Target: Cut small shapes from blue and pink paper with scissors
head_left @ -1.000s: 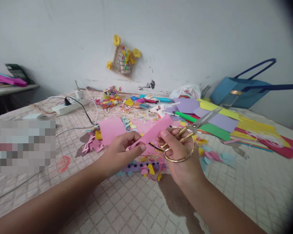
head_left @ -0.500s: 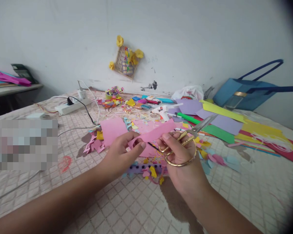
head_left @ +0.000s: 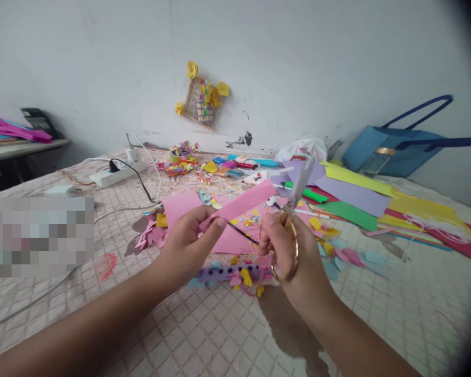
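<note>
Between the thumb and fingers of my left hand (head_left: 192, 241) is a strip of pink paper (head_left: 248, 200), its free end pointing up and to the right. My right hand (head_left: 294, 256) is closed around the gold handles of a pair of scissors (head_left: 297, 188), whose blurred blades point upward, apart from the strip. Beneath the hands lie larger pink paper (head_left: 235, 242) and many small coloured scraps. A purple strip with black dots (head_left: 220, 273) rests on the table just below them.
A glue gun (head_left: 255, 178) and coloured sheets (head_left: 361, 196) lie behind and to the right. At the left is a white power strip (head_left: 118, 174) with cables. A blue bag (head_left: 392, 152) stands at the back right. The table has a checked cloth (head_left: 172, 335).
My right hand has turned the scissors from pointing right to pointing upward. The pink strip in my left hand has shifted slightly left and tilts more steeply.
</note>
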{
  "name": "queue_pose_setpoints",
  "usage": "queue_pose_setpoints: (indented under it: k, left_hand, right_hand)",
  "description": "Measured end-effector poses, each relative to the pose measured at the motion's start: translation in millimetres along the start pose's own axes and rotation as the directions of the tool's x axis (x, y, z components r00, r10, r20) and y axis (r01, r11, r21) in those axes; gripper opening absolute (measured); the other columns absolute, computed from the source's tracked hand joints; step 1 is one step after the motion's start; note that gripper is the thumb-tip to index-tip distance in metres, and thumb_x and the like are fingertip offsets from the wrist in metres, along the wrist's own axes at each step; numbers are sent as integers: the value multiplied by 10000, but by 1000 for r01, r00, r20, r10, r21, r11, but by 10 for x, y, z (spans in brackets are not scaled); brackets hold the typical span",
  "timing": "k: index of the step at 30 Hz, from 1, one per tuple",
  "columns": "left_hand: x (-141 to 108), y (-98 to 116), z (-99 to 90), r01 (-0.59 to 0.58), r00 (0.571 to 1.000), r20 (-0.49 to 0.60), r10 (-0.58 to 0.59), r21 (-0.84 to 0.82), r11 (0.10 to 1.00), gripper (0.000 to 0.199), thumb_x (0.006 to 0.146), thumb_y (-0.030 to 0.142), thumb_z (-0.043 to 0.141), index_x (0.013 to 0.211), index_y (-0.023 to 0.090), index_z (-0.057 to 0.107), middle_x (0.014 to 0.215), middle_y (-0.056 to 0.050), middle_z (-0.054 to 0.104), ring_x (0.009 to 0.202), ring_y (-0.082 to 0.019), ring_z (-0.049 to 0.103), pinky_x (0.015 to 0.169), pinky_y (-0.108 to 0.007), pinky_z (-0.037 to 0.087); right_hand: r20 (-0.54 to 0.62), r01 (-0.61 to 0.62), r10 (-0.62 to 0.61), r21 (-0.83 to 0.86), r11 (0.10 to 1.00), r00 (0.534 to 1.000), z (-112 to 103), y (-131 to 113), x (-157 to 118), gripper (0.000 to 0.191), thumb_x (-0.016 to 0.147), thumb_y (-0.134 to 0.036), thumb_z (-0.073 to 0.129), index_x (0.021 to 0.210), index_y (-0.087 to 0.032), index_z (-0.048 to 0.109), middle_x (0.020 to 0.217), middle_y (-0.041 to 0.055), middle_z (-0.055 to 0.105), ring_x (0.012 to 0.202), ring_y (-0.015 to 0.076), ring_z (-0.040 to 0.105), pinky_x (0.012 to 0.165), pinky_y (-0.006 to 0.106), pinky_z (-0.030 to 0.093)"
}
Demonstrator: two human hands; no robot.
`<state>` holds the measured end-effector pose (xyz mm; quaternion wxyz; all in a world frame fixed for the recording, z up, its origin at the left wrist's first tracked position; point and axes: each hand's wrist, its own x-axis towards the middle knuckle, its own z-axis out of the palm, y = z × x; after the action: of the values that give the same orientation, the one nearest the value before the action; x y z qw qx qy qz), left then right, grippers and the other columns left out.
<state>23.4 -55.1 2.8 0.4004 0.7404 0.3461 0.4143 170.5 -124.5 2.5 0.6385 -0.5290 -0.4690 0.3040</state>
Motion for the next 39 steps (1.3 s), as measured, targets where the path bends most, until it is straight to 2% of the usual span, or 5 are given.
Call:
queue_pose_setpoints:
  k: [4,7,14,20,39]
  left_hand:
    - [12,62,-87,-41,995,-90,39,-16,999,222,825,342,492,685,171,507,649,8,507,610,-108,452,511,-227,334]
    - [16,100,-150,-62,984,-166,61,1,998,218,831,324,496,677,172,525,650,8,519,630,-106,466,532,-221,361]
    - [-17,116,-141,-42,977,-211,29,-58,997,202,833,317,503,698,176,552,652,18,532,644,-99,490,577,-210,396]
    - [-102,172,-24,62,993,-96,-69,-78,995,211,787,353,530,701,164,567,623,3,543,568,-109,475,469,-210,345]
    - [-171,139,48,102,993,-51,-103,-25,995,226,793,360,530,672,171,554,612,13,541,572,-109,469,502,-221,372]
  right_hand:
    - [303,-5,110,-330,944,947,-81,-85,-50,311,832,-482,525,748,-212,396,573,-74,373,467,80,366,440,213,293]
    - [378,22,173,-461,887,909,-108,-110,-64,321,834,-488,521,753,-212,378,601,-63,387,485,88,387,437,213,283]
    - [416,139,179,-627,766,892,-142,-114,-14,331,829,-495,525,748,-209,378,631,-44,453,521,102,411,460,228,298]
    - [485,109,220,-562,820,846,-128,-104,-75,287,832,-479,528,797,-213,426,687,-17,525,548,114,447,444,225,300]
    - [456,191,162,-633,750,875,-91,-87,-55,317,791,-478,585,753,-214,414,640,-22,519,513,124,445,429,243,302]
